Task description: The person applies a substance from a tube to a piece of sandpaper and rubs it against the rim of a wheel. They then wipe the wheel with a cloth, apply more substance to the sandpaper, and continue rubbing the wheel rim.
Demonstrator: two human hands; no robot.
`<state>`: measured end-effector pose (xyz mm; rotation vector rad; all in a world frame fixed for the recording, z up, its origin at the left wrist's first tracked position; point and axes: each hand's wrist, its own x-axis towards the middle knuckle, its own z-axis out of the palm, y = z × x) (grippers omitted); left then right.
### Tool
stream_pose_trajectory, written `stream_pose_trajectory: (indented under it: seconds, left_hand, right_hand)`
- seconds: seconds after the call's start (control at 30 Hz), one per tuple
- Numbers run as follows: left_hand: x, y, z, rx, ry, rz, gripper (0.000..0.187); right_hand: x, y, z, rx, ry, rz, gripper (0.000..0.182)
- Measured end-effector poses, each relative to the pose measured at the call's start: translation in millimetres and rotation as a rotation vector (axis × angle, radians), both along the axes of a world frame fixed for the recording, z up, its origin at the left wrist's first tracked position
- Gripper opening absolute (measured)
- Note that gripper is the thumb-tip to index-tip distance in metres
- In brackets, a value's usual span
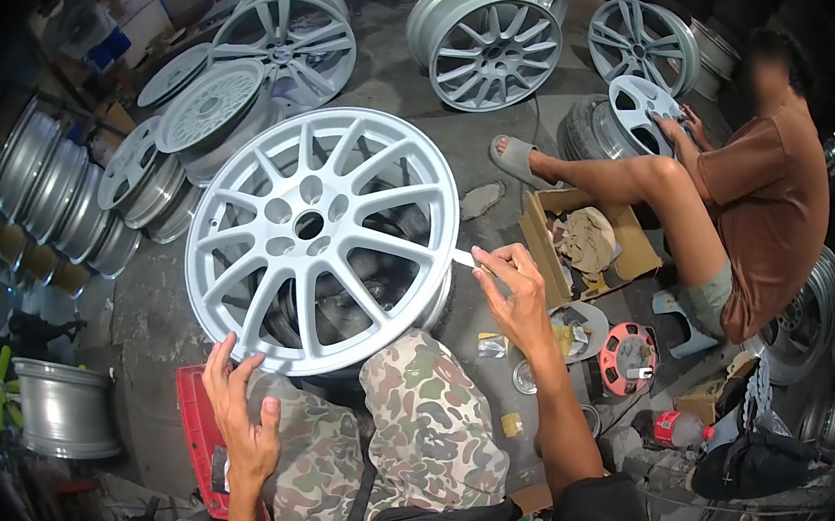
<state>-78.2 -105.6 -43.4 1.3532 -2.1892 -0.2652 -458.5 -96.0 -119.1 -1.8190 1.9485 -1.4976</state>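
A pale grey multi-spoke alloy wheel (360,330) lies tilted in front of my knees, its spoked face turned up towards me. At its lower left edge is my left hand (246,425), fingers apart and fingertips at or very near the rim. On the other side, my right hand (515,295) pinches a small, pale, flat strip (465,257) between thumb and fingers. The strip's far end meets the wheel's right edge; its exact kind is too small to make out. Dark shapes under the wheel show between the spokes.
More wheels (498,52) stand at the back, with stacked rims (54,175) along the left. To the right, a seated person (771,194) handles another wheel (643,111). Near them are a cardboard box (544,248), a red round reel-like object (627,359) and a bottle (678,428).
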Motion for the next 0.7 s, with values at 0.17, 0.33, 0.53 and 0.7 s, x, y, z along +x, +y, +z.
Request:
stream_pose_trajectory:
  seconds: [0.17,0.33,0.53,0.7]
  left_hand:
    - [1.3,-1.1,-2.9,0.013,0.035,-0.008,0.057]
    - [-0.5,-1.1,-1.1,0.013,0.029,-0.010,0.053]
    - [-3.1,0.5,-0.8,0.018,0.038,-0.001,0.050]
    - [-3.9,0.8,-2.9,0.014,0.020,0.005,0.049]
  right_hand:
    - [2.3,4.4,2.9,0.050,-0.009,0.040,0.030]
    - [6.8,14.2,3.4,0.076,-0.075,0.066,0.029]
    - [17.8,-0.7,-43.4,0.023,-0.572,0.064,0.027]
    - [46.9,-18.0,-83.8,-0.005,-0.918,0.113,0.028]
